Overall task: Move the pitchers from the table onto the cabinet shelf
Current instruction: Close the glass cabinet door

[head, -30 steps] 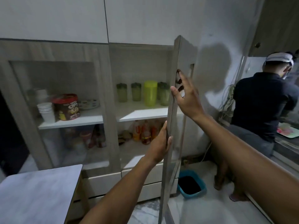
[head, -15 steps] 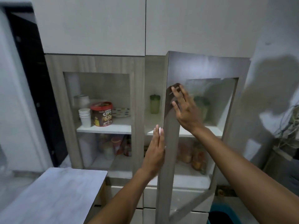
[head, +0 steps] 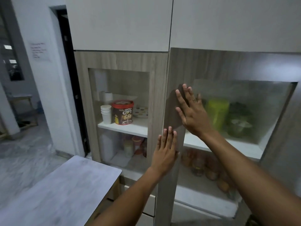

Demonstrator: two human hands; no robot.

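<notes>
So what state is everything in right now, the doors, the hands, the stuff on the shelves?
Right cabinet door: nearly shut, both palms on it.
Left cabinet door: shut.
Left hand: open, flat on the door's frame.
Right hand: open, fingers spread, flat on the door.
Pitchers: upright on the shelf behind the glass, blurred.
Paper cups: stacked, upright.
Choco Chips tub: upright, lid on.
Table: nothing on the part in view.
</notes>
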